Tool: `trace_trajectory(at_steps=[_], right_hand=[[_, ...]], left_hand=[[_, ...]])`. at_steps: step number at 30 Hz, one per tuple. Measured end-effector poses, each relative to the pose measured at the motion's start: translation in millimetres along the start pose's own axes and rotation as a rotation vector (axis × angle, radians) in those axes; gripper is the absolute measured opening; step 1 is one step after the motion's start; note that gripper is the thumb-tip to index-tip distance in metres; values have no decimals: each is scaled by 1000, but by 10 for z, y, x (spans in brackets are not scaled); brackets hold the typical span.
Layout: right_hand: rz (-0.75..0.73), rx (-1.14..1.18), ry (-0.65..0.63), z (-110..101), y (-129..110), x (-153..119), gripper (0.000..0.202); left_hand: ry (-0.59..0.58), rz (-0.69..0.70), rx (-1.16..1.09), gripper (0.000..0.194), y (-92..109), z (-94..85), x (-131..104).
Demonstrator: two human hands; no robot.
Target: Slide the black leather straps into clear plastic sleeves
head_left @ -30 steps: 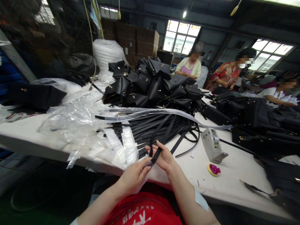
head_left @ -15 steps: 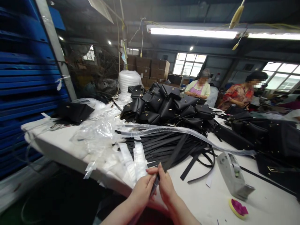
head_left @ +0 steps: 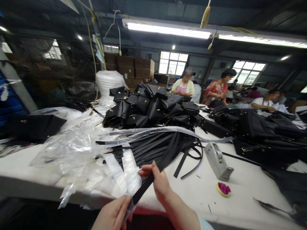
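Currently, step: I am sleeving one black strap.
Left hand: pinches the strap's lower end.
Right hand: grips the strap higher.
Next: likely a steady pull.

**Matt leather, shiny plastic everywhere**

The strap looks like smooth matt black leather, same as the strap pile. Sleeves are glossy clear plastic film. Bags have brassy metal studs. Table is plain matt white.

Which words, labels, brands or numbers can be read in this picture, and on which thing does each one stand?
None can be read.
The brown cardboard boxes stacked at the far wall: no legible print.
The grey tape dispenser on the white table: no legible mark.
The black leather bags: no visible label.
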State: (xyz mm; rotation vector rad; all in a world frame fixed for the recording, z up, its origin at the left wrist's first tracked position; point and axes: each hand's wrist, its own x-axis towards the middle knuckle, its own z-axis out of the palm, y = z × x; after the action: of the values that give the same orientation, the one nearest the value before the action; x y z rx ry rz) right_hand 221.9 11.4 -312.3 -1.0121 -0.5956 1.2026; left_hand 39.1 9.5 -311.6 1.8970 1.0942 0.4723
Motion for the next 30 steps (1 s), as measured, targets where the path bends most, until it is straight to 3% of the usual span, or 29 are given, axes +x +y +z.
trace_trajectory(at_steps=[2,4,6,9,12,15,18,20,22,26,28,30], right_hand=[[78,-88,-144,226,270,-209,77],[151,-141,-220,295,397,-352,75],[152,-135,-156,188,333,-323,63],[52,-12,80,-92,78,20,51],[-32,-51,140,-207,-12,244,51],[-53,-217,62,-77,184,31,58],[59,-296,-58,104,447,-318,61],[109,-264,-115,138,496,-380,56],[77,-134,-81,80,403,-235,48],[0,250,168,-156,38,282,46],[-27,259,223,-204,-29,387,51],[-49,175,224,-143,72,339,54]], left_hand=[[35,36,33,51,-26,29,36],[68,67,58,50,-46,59,20],[99,82,88,49,-66,77,-30],[90,36,90,50,-79,93,-102],[36,-52,8,53,-46,128,-110],[55,-58,-22,52,14,175,-58],[98,-3,10,51,50,194,0],[97,12,27,51,52,185,15],[94,15,53,51,43,167,8],[61,-18,101,49,7,170,-18],[31,-38,83,49,-22,203,-5],[45,-42,54,50,-51,245,30]])
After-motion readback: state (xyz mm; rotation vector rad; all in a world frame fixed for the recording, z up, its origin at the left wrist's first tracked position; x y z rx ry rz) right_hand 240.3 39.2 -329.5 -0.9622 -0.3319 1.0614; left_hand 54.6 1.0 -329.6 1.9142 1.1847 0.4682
